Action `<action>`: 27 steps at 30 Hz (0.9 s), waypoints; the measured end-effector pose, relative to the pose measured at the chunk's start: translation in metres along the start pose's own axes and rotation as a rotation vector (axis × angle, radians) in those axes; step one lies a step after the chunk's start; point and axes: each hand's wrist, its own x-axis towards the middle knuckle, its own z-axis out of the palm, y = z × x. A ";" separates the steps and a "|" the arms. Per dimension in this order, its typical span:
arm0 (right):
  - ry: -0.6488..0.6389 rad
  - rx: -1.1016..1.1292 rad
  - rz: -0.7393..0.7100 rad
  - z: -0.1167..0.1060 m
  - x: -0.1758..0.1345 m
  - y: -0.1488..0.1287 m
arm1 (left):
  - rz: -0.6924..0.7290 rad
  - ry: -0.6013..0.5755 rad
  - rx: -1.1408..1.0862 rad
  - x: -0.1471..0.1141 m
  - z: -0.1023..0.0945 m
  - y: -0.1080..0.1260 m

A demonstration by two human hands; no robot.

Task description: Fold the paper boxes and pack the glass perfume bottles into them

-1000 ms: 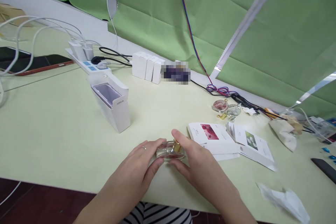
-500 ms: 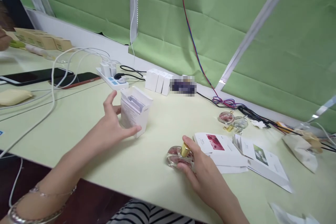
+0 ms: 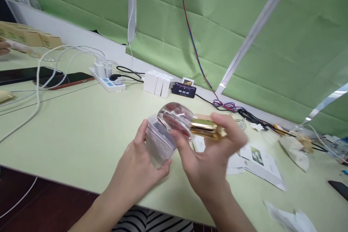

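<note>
My left hand (image 3: pixel 138 163) grips a small white carton (image 3: pixel 160 145), its top open and tilted toward my right hand. A pale inner liner shows inside. My right hand (image 3: pixel 209 159) holds a round glass perfume bottle (image 3: pixel 176 117) by its gold cap (image 3: pixel 205 128). The bottle lies on its side in the air, its base over the carton's open top, with reddish colour showing through the glass. Behind my right hand are flattened white boxes, one with a white flower picture (image 3: pixel 257 156); another is mostly hidden.
Three white boxes (image 3: pixel 156 83) stand near the wall beside a phone showing a timer (image 3: pixel 184 90). A power strip (image 3: pixel 108 81) with chargers, white cables and phones (image 3: pixel 67 79) is at left. Another person's hand (image 3: pixel 4 46) shows at the far left edge. Crumpled paper (image 3: pixel 290 219) lies front right.
My right hand has lifted the bottle off the table and brought it left, tipped sideways, over the carton. My left hand has closed on the carton and moved it right and nearer.
</note>
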 end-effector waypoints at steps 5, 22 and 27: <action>-0.224 -0.138 -0.100 0.008 -0.012 0.016 | 0.027 0.059 0.026 -0.003 0.001 0.009; -0.606 -0.186 -0.119 -0.010 -0.014 0.028 | -0.086 -0.156 0.086 0.017 -0.009 0.024; -0.600 -0.224 -0.105 -0.010 -0.009 0.027 | -0.060 -0.156 0.063 0.020 -0.008 0.025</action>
